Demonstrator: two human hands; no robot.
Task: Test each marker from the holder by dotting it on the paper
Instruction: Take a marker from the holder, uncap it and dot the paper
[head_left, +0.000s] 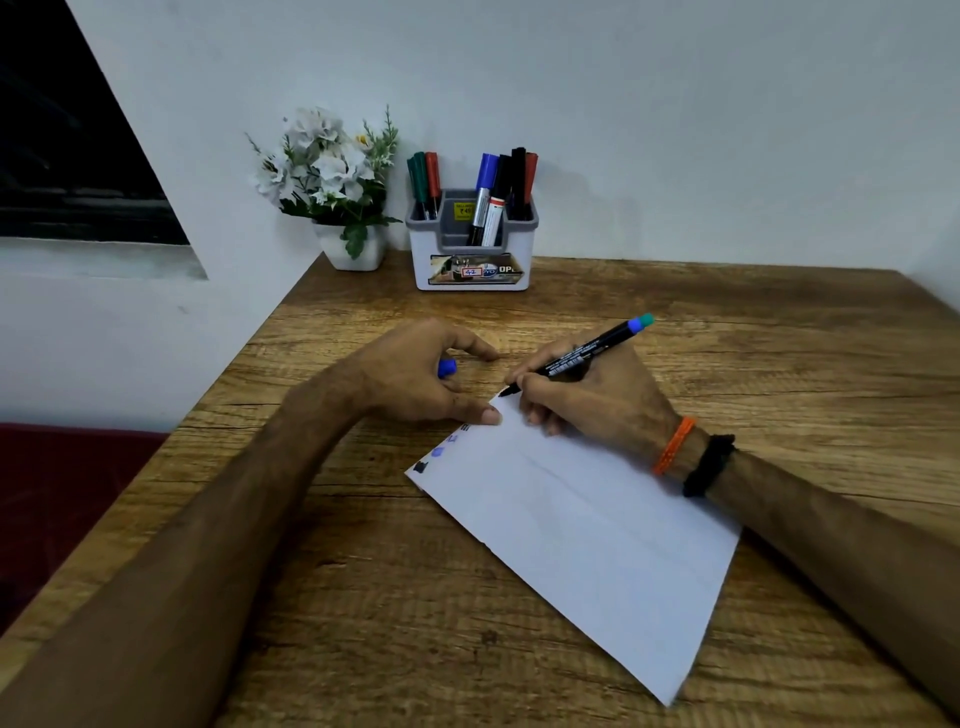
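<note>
With the marker (582, 355) pinched in the right hand (587, 400) at the paper's (587, 525) far corner and a blue cap (447, 368) held in the left hand (415, 374), the desk (779, 332) could be inked if the thumb-pinned sheet is shifted.

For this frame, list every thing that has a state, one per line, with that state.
Marker: uncapped, gripped in the right hand, tip at the paper's far corner.
Blue cap: off, held in the left hand.
Paper: flat on the table, a few marks along its left edge, left thumb pressing it.
Holder: upright, capped markers standing in it.
Flower pot: upright beside the holder.
</note>
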